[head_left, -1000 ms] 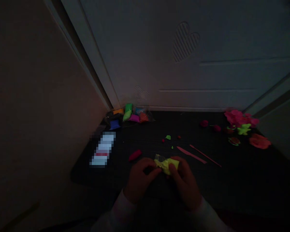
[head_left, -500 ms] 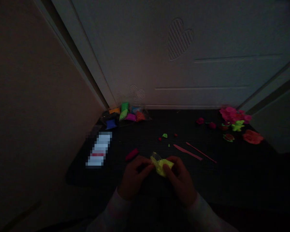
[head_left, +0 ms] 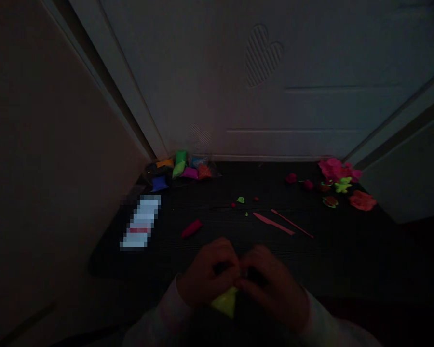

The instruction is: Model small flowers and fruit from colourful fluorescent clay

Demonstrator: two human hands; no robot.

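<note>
My left hand (head_left: 211,272) and my right hand (head_left: 275,284) meet at the near edge of the dark table, fingertips pinched together. Between them is a yellow packet of modelling clay (head_left: 226,303), its body hanging below my left fingers. Both hands are closed on its upper end, which the fingers mostly hide. Left of and beyond my left hand lies a dark pink lump of clay (head_left: 192,228). Ahead of my right hand are a pink plastic knife (head_left: 274,223) and a thin pink stick tool (head_left: 292,223).
Small green (head_left: 240,200) and red clay bits (head_left: 256,199) lie mid-table. Coloured clay packets (head_left: 191,173) are piled at the back left, near a blurred bright phone-like rectangle (head_left: 142,222). Clay flowers (head_left: 334,169) and a yellow bear figure (head_left: 343,185) sit at the right. A white panel (head_left: 217,72) rises behind.
The yellow packet has come down and toward me, its body now hanging under my left hand. My right fingers have moved from the packet's body to its upper end. The view has shifted slightly.
</note>
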